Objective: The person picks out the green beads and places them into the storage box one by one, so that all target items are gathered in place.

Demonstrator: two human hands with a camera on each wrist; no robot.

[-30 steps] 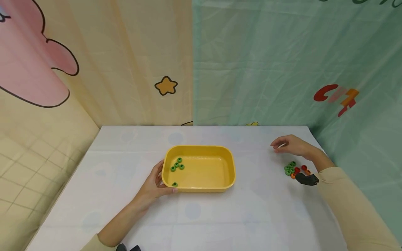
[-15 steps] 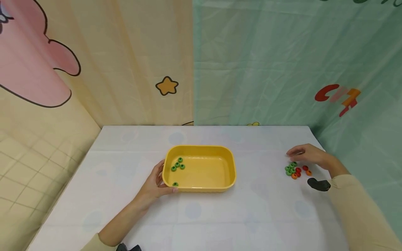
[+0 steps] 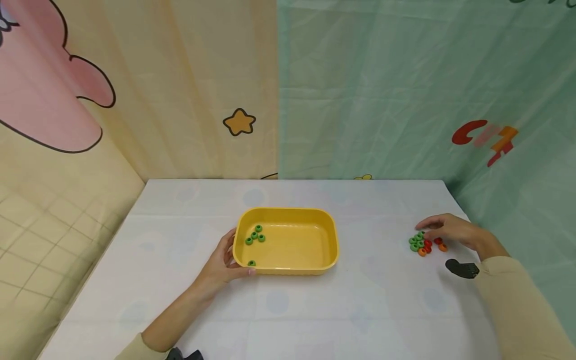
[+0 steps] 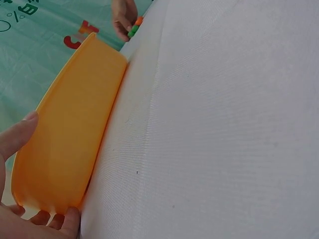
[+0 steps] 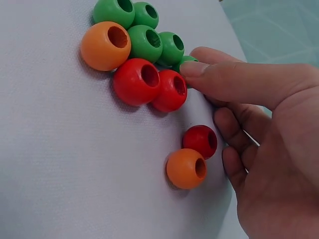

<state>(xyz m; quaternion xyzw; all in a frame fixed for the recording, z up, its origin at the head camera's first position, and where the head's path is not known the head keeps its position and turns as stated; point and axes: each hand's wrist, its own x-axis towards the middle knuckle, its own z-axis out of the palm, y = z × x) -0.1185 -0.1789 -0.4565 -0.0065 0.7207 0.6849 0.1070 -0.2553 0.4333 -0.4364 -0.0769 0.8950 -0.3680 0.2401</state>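
Observation:
My left hand (image 3: 223, 265) grips the near left corner of a yellow plastic tray (image 3: 310, 271), thumb on the rim and fingers against the end wall. Several green beads (image 3: 254, 235) lie inside it toward the left, one by the front wall. At the right, my right hand (image 3: 456, 231) reaches down to a cluster of round, holed beads. Its thumb and forefinger pinch a green bead (image 5: 189, 62) at the edge of the cluster, the thumb partly covering it. Beside it sit more green beads (image 5: 144, 44), red beads (image 5: 137, 82) and an orange bead (image 5: 102, 47).
A red bead (image 5: 200, 141) and an orange bead (image 5: 186, 169) lie together, apart from the cluster, under the curled fingers of the right hand. A white cloth (image 3: 360, 310) covers the table. Printed curtains (image 3: 360, 90) hang behind and at both sides.
My right hand has moved right and down toward the beads, its thumb and forefinger coming to a green one. The left hand keeps its hold on the tray.

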